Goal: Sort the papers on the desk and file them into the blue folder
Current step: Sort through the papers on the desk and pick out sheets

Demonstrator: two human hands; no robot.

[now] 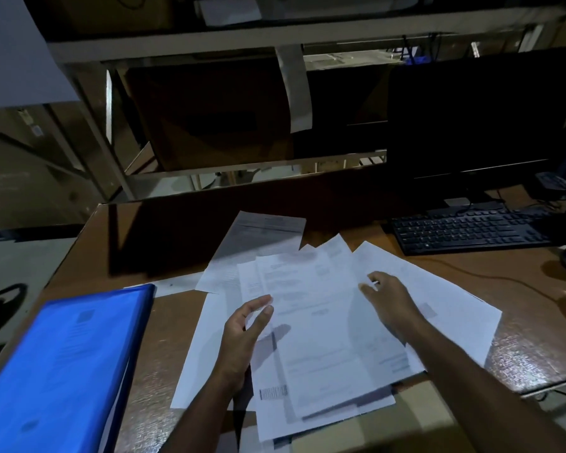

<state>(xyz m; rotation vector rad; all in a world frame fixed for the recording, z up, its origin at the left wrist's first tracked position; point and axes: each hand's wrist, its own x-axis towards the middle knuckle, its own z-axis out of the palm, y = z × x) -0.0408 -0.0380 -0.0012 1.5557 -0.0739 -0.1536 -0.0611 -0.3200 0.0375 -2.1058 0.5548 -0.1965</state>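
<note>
Several white printed papers (321, 325) lie fanned and overlapping across the middle of the brown desk (536, 338). One more sheet (258, 243) lies farther back, partly in shadow. My left hand (242, 335) hovers at the left edge of the pile with fingers straight and spread, holding nothing. My right hand (389, 302) rests palm down on the right sheets, its fingers loosely bent. The blue folder (62, 364) lies closed at the desk's near left corner, with printed paper showing through its cover. It is apart from both hands.
A black keyboard (471, 230) and a dark monitor (477, 125) stand at the back right, with a cable (504, 279) trailing across the desk. A dark partition (242, 204) runs along the desk's far edge. Shelving with cardboard boxes rises behind.
</note>
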